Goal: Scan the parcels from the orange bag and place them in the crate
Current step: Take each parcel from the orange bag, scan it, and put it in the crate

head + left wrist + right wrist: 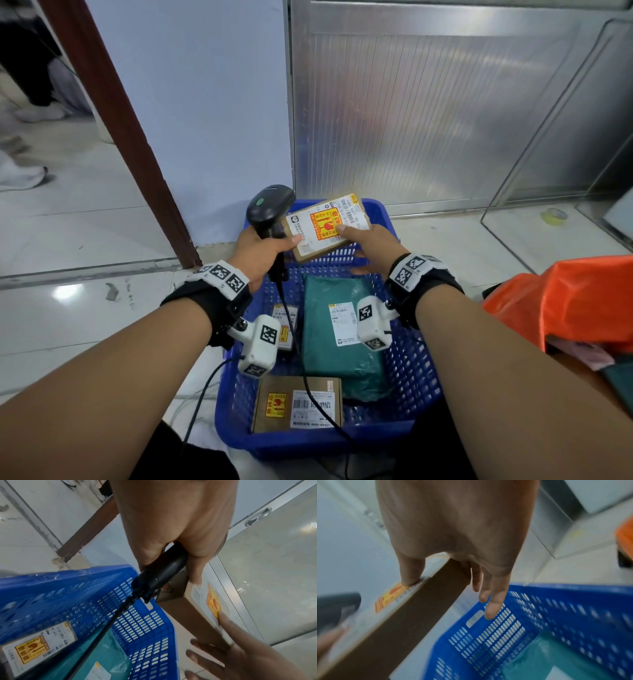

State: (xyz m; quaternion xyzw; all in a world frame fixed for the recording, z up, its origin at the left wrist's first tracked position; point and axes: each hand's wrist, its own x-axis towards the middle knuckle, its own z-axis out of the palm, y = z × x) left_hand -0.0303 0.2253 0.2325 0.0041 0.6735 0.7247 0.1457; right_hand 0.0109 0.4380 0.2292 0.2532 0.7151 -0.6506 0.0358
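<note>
Above the far end of the blue crate [404,404], at twelve o'clock, our right hand [371,245] pinches the cardboard parcel [327,226], thumb on its label and fingers beneath, while our left hand [260,251] wraps the scanner [269,209] handle, its thumb touching the parcel's nine-o'clock edge. The orange bag [565,301] lies at three o'clock; a teal parcel [339,339] and two boxes lie in the crate. We judge that the right thumb may mask the barcode, or the light pinch may slip.

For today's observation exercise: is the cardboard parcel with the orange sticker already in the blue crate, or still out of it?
Out. The cardboard parcel is held above the blue crate far rim, between both hands.
</note>
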